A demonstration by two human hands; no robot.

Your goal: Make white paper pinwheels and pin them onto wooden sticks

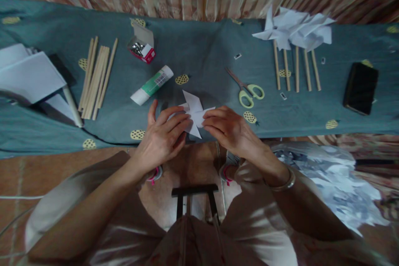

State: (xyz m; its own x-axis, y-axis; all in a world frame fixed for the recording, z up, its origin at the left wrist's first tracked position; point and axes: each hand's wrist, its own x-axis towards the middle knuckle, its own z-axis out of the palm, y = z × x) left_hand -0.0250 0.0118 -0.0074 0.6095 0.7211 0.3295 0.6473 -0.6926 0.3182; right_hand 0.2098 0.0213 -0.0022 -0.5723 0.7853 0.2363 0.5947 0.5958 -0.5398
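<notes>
A white paper pinwheel point(196, 113) is between my two hands at the table's near edge, its folded blades pointing outwards. My left hand point(165, 135) grips its left side, with fingers laid over the paper and the thumb apart. On the other side, my right hand point(229, 126) pinches the right blade between thumb and fingers. Just beyond the left hand lies a glue stick point(152, 84) with a green label. Green-handled scissors point(246, 88) rest beyond the right hand, blades slightly apart.
Wooden sticks point(98, 77) and an open red box of metal pins point(143, 45) lie left. Finished-looking pinwheels on sticks point(293, 29) lie at the back right, near a black phone-like object point(360, 88). White paper sheets point(31, 77) are far left. A plastic bag point(330, 174) sits below the table.
</notes>
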